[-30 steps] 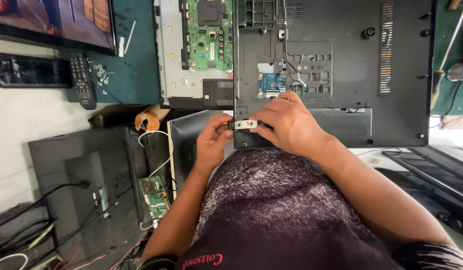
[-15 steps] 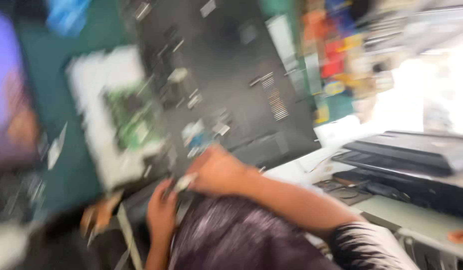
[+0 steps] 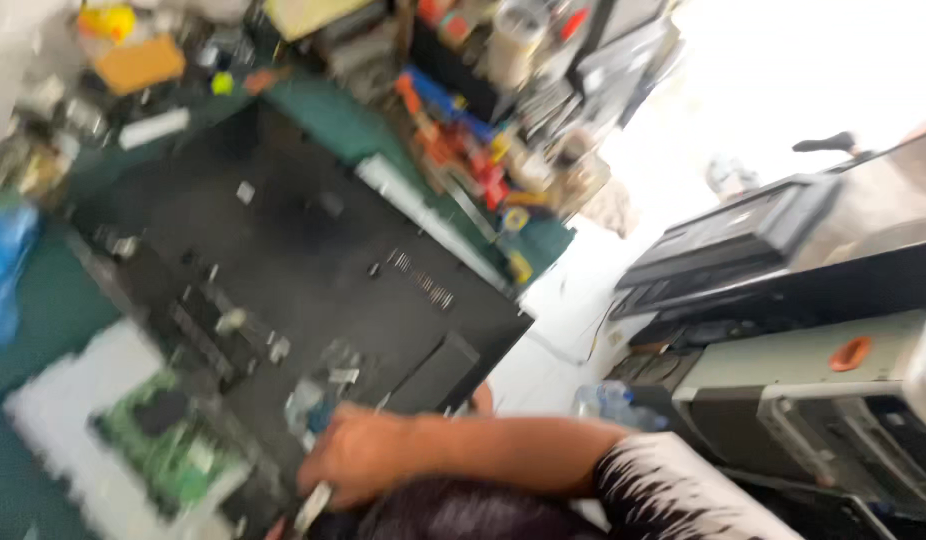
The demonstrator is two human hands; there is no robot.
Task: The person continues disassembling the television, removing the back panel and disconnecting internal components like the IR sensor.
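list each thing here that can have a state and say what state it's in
right hand: closed on a small silvery part, low on the black back panel
left hand: hidden, cannot tell
black back panel: lying flat on the green bench, tilted in view
green circuit board: bare, on a white plate beside the panel
stacked black devices: closed, piled at right
picture: motion-blurred

Workbench, blurred, seen from above.
Right hand (image 3: pixel 358 468) grips a small silvery part (image 3: pixel 313 507) at the black panel (image 3: pixel 313 260); green circuit board (image 3: pixel 168 445) beside; left hand hidden.
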